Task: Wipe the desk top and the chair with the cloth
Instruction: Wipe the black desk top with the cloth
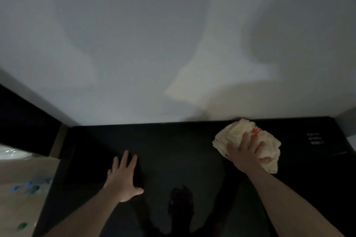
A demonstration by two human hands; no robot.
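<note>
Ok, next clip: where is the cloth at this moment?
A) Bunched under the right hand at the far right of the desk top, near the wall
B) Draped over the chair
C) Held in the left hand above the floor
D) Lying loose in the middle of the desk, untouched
A: the right hand presses on the bunched cloth at the far right of the dark desk top beside the wall, while the left hand rests flat on the desk.

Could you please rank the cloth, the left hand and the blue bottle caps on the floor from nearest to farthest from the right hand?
1. cloth: under the right hand.
2. left hand: flat on the desk top, mid-left.
3. blue bottle caps: floor, far left.
</note>
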